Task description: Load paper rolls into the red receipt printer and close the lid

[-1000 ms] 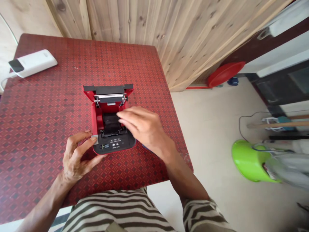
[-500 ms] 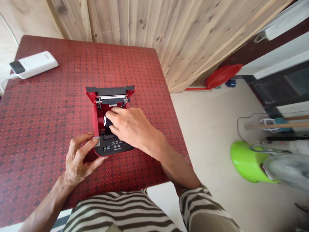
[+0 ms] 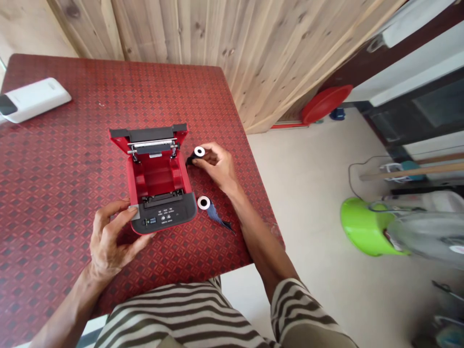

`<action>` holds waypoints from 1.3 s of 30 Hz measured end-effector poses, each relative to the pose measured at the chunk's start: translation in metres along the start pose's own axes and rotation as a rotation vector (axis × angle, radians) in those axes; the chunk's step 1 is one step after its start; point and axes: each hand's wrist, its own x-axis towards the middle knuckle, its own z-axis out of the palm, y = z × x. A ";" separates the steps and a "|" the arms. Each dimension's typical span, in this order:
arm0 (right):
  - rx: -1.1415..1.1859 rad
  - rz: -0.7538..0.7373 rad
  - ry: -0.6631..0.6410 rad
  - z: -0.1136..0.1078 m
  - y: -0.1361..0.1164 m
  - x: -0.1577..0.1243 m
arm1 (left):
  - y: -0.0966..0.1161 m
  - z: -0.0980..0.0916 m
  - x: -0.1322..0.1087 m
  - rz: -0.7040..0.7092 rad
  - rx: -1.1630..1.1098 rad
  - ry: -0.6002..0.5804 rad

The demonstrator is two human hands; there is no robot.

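A small red and black label printer (image 3: 170, 212) stands on the table with its lid (image 3: 148, 133) raised and its red bay bare inside. My left hand (image 3: 110, 237) grips its front left corner, fingers on top and thumb at the front edge. To the right of the printer, my right hand (image 3: 219, 166) pinches a dark ribbon roll (image 3: 199, 152) with a white core end, at table level; whether it touches the table I cannot tell. Nearer me lies a second ribbon roll (image 3: 204, 203), white-cored, with a loose bluish strip trailing right.
The red patterned table (image 3: 79, 159) ends at a wooden plank wall (image 3: 203, 29). A white power bank (image 3: 36, 100) lies at the far left. On the floor to the right are a lime green bucket (image 3: 357, 227) and a red basin (image 3: 326, 104).
My right hand has come out of the printer bay with the dark roll and moved right, beside the printer. The second roll, covered earlier, now shows. My left hand keeps its grip.
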 end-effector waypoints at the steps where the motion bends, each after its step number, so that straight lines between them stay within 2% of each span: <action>1: -0.027 0.021 -0.005 0.004 0.005 0.000 | 0.000 0.000 0.000 -0.002 0.005 -0.003; 5: -0.122 0.032 -0.049 0.004 0.007 -0.004 | -0.001 0.000 -0.001 -0.022 0.023 -0.014; 10: -0.325 0.004 -0.081 -0.031 -0.016 -0.037 | 0.000 -0.001 -0.002 -0.044 0.001 -0.017; 13: -0.410 0.019 -0.307 -0.048 -0.033 -0.067 | 0.001 -0.001 -0.004 -0.090 -0.008 -0.034; 15: -0.374 0.035 -0.414 -0.049 -0.038 -0.082 | 0.001 0.000 -0.005 -0.104 -0.007 -0.037; 18: -0.318 0.021 -0.400 -0.036 -0.035 -0.094 | 0.002 0.000 -0.005 -0.087 0.002 -0.027; 22: -0.259 -0.025 -0.329 -0.026 -0.033 -0.093 | 0.003 -0.001 -0.001 -0.061 0.004 -0.036; 24: -0.244 -0.095 -0.321 -0.030 -0.047 -0.089 | 0.003 0.000 0.001 -0.036 0.005 -0.018; 27: -0.272 -0.279 -0.328 -0.032 -0.085 -0.078 | 0.002 0.000 0.001 -0.014 0.013 0.008; 30: -0.435 -0.427 -0.399 -0.012 -0.118 -0.062 | 0.002 0.000 0.001 -0.029 0.015 -0.002; 33: -0.746 -0.492 -0.478 0.024 -0.132 -0.046 | 0.003 0.000 0.001 -0.026 0.010 -0.007; 36: -0.986 -0.463 -0.590 0.053 -0.134 -0.035 | 0.003 0.000 0.000 -0.035 -0.001 -0.025; 39: -1.073 -0.386 -0.680 0.068 -0.136 -0.027 | 0.004 -0.001 -0.002 -0.062 -0.027 -0.040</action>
